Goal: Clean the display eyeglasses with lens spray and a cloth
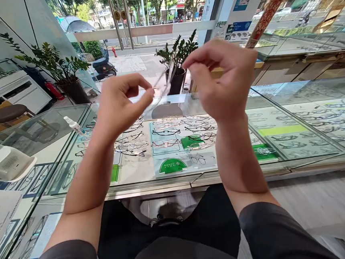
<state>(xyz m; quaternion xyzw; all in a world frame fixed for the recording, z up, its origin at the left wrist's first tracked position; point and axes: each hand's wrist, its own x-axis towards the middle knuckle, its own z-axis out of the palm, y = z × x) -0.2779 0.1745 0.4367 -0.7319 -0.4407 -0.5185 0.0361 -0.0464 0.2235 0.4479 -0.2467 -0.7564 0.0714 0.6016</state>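
A pair of thin-framed eyeglasses [169,76], pale and smeared by motion, is held up over the glass counter. My left hand [124,101] pinches it by one thin end between thumb and fingertips. On the other side my right hand [220,77] is raised with thumb and index finger pressed together, close to the lenses. A small gap shows between those fingertips and the eyeglasses, and whatever they grip is too fine or hidden to make out. Below both hands, rows of eyeglass frames [166,132] lie inside the display case.
The glass display counter [141,184] runs across in front of me. A spray bottle [73,124] and a white device [6,162] are on the left. Potted plants [74,87] stand beyond, near the glass doors. A round stool [9,113] is at far left.
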